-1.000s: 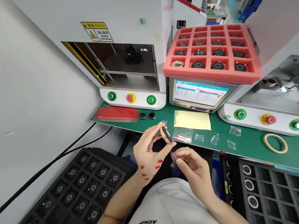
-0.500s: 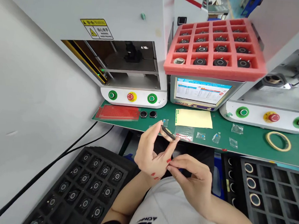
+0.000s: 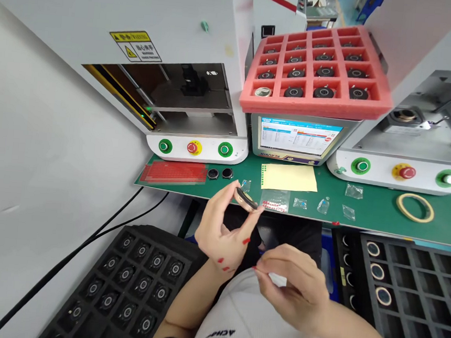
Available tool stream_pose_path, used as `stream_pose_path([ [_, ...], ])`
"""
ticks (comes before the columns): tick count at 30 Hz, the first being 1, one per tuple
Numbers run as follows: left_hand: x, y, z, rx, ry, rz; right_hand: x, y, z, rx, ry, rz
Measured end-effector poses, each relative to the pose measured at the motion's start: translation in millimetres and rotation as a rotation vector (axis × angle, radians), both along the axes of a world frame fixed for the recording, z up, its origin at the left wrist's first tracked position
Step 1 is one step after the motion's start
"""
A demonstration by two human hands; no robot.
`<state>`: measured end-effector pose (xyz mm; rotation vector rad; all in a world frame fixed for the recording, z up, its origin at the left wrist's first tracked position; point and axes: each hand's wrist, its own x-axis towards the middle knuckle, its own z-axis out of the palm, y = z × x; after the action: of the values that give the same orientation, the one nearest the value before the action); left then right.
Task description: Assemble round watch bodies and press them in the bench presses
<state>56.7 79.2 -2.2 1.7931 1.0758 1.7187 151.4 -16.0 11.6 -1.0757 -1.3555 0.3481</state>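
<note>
My left hand (image 3: 223, 237) pinches a round watch part (image 3: 245, 199) by its edge, between thumb and fingertips, just in front of the green table (image 3: 375, 216). Several small red pieces (image 3: 246, 241) stick to the skin of that hand and wrist. To its right, my right hand (image 3: 294, 283) is closed in a pinch, with a small red piece (image 3: 255, 268) at its fingertips. The two hands are apart. Two round dark watch parts (image 3: 227, 173) lie on the table beside red strips (image 3: 175, 172).
A pink foam tray (image 3: 314, 104) of watch parts sits above a monitor (image 3: 295, 138), between two white machines. Black trays (image 3: 96, 331) flank my lap. A yellow sheet (image 3: 290, 178), small plastic bags (image 3: 323, 206) and a tape roll (image 3: 415, 207) lie on the table.
My right hand has moved away from my left hand, slightly down and right, with a red piece at its fingertips. My left hand still holds the watch part and has shifted slightly left.
</note>
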Motion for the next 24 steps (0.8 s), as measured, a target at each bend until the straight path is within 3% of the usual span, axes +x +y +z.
stream_pose_path([
  [4,-17.6,6.0,4.5,-0.376,-0.131,-0.518,18.5,-3.8,8.6,-0.178,0.320,0.066],
  [6,-26.3,3.7,6.5,-0.451,-0.120,-0.743,26.0,-0.9,8.9,-0.323,0.569,0.168],
  [8,-32.5,-1.1,7.5,-0.453,-0.091,-0.852,29.2,3.5,6.3,-0.444,0.785,0.317],
  [10,-35.6,-5.7,7.9,-0.414,-0.062,-0.879,28.2,7.0,2.6,-0.516,0.923,0.444],
  [13,-35.8,-9.2,9.1,-0.339,-0.011,-0.842,23.6,7.9,-1.1,-0.549,1.026,0.526],
  [18,-33.5,-9.3,13.2,-0.310,0.052,-0.777,20.3,5.1,2.0,-0.565,1.086,0.522],
  [24,-34.5,-9.8,16.0,-0.297,0.105,-0.786,21.8,8.0,4.5,-0.579,1.121,0.539],
])
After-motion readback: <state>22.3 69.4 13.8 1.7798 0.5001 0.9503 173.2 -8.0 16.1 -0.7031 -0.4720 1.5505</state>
